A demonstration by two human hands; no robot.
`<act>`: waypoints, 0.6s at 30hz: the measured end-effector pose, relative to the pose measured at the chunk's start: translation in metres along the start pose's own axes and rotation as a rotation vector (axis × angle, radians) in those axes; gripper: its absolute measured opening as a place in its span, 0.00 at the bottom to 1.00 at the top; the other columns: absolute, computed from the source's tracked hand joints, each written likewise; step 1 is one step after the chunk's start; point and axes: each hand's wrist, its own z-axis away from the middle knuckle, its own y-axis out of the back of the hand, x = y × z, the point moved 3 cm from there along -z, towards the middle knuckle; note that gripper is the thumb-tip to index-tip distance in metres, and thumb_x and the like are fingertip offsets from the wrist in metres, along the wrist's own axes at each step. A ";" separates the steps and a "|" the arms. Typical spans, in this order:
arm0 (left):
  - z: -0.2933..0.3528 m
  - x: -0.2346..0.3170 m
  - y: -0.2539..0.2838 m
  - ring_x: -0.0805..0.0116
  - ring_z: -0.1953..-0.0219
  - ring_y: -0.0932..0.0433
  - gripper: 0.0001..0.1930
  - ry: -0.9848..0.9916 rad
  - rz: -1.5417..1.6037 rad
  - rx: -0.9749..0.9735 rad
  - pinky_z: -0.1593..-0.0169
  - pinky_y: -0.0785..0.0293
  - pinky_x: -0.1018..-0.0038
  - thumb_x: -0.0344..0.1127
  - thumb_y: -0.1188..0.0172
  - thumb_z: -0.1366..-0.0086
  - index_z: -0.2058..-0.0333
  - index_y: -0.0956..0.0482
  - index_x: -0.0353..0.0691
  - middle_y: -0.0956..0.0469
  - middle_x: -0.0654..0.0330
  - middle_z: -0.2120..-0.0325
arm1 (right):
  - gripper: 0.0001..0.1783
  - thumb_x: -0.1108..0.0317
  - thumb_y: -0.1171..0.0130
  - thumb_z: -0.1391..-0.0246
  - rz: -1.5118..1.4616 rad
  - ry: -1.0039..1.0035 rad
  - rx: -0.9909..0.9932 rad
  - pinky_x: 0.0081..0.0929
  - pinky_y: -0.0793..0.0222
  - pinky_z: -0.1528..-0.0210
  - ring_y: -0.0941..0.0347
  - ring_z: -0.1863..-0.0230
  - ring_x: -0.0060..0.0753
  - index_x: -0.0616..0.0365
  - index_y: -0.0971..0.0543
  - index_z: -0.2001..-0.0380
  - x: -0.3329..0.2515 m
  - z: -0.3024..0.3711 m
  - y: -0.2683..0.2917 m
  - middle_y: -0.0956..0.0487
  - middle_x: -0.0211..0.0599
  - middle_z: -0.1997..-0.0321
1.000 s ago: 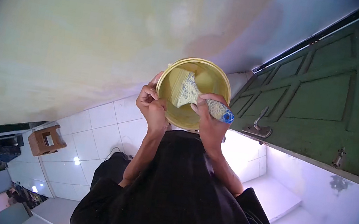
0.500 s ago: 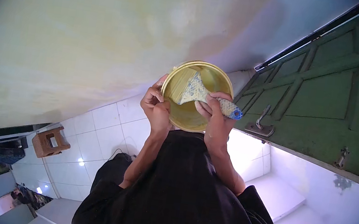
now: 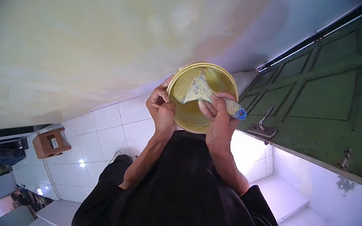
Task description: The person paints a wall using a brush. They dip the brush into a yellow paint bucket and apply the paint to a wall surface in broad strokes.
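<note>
In front of my body is a round yellow paint bucket (image 3: 187,121), its open top toward me and yellowish paint smeared inside. My left hand (image 3: 162,105) grips the bucket's left rim, the fingers curled round its outer side. Over the opening, my right hand (image 3: 219,108) is closed round the handle of a wide paintbrush (image 3: 199,91). Paint coats the brush's patterned body, and the blue handle end pokes out to the right. Its bristles lie against the inner left wall of the bucket. How much paint lies at the bottom cannot be made out.
Ahead and to the left rises a wall (image 3: 108,36) with patchy yellowish paint. A green panelled door (image 3: 324,94) with a metal handle (image 3: 263,123) stands at the right. On the white tiled floor (image 3: 106,127) at left is a brown stool (image 3: 51,143).
The bucket, both hands and the brush have shifted slightly to the right together. The bristles stay against the bucket's inner left side, and both grips look the same.
</note>
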 end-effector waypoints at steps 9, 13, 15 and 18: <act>-0.020 -0.002 -0.001 0.56 0.46 0.28 0.13 -0.132 0.028 0.073 0.42 0.35 0.67 0.11 0.63 0.62 0.80 0.39 0.37 0.26 0.40 0.51 | 0.02 0.77 0.45 0.45 0.239 0.223 -0.213 0.26 0.22 0.58 0.26 0.61 0.25 0.63 0.24 0.68 -0.006 -0.009 -0.011 0.25 0.35 0.63; -0.024 -0.004 0.005 0.56 0.47 0.27 0.13 -0.130 -0.028 0.111 0.43 0.35 0.66 0.11 0.64 0.61 0.79 0.39 0.37 0.26 0.40 0.51 | 0.04 0.76 0.43 0.47 0.747 0.725 -0.377 0.20 0.31 0.72 0.25 0.74 0.18 0.61 0.22 0.66 -0.016 -0.007 -0.005 0.21 0.35 0.74; -0.022 -0.005 0.011 0.57 0.48 0.26 0.14 -0.132 -0.010 0.120 0.44 0.33 0.67 0.11 0.64 0.61 0.77 0.38 0.36 0.26 0.39 0.52 | 0.04 0.76 0.43 0.47 0.811 0.684 -0.438 0.20 0.31 0.72 0.24 0.75 0.19 0.60 0.22 0.67 -0.022 -0.002 -0.003 0.20 0.37 0.74; -0.027 -0.005 0.013 0.58 0.49 0.26 0.14 -0.131 -0.029 0.136 0.46 0.32 0.67 0.10 0.64 0.61 0.77 0.39 0.36 0.26 0.38 0.53 | 0.05 0.75 0.42 0.49 0.934 0.580 -0.542 0.21 0.30 0.72 0.22 0.75 0.24 0.59 0.22 0.67 -0.024 -0.010 0.009 0.19 0.39 0.73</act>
